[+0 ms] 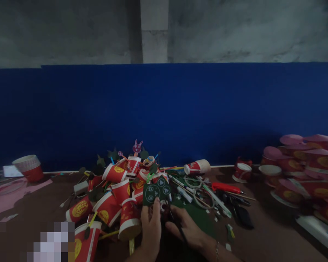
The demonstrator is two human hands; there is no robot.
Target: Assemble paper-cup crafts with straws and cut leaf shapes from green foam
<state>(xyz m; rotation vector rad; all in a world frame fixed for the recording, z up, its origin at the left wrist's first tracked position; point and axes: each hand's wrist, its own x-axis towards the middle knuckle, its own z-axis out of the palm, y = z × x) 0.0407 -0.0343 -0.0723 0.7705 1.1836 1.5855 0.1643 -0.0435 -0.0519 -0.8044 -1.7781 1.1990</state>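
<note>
My left hand [152,220] pinches a piece of dark green paper [151,193] with a round face and smaller circles drawn on it in white. Closed round a pair of dark scissors [177,222], my right hand [186,226] is just right of the paper, with the blades by its right edge. A bracelet circles my right wrist. Beside my left hand lies a heap of red paper cups [106,208], some with green cut-outs and coloured straws. One upright cup [134,163] in the heap carries a pink rabbit cut-out [137,147].
Markers [184,194], a red cutter [226,187] and black tools lie to the right on the brown table [251,243]. Stacked cups [30,168] stand far left by pink paper [5,198]. Far right are cups with pink paper tops [321,154]. A blue panel [164,109] rises behind.
</note>
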